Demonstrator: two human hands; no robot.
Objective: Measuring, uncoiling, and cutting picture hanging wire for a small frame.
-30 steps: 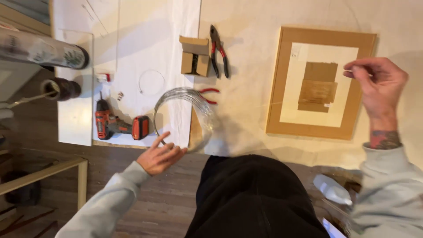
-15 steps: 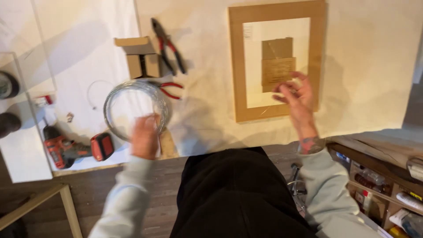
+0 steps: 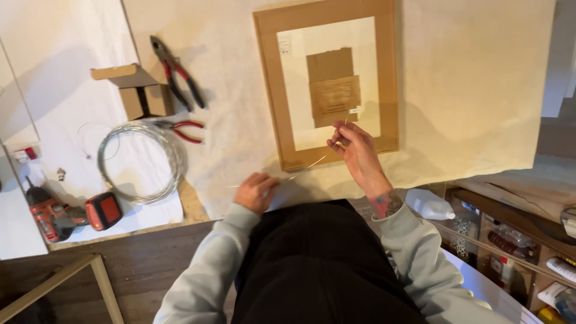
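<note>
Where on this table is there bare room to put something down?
Widest free patch: the cream cloth right of the wooden frame. A narrower strip lies between frame and pliers. It's crowded at left around the wire coil, cardboard box and drill.

Open brown box beside pliers

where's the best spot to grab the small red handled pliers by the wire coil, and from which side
Take the small red-handled pliers by the two red handles, which point right, away from the wire coil. Come from the right: the metal nose lies at the coil's top edge, so a grip there would likely snag wire, though contact is unclear. The handles lie splayed and flat on the cloth, free on that side.
</note>
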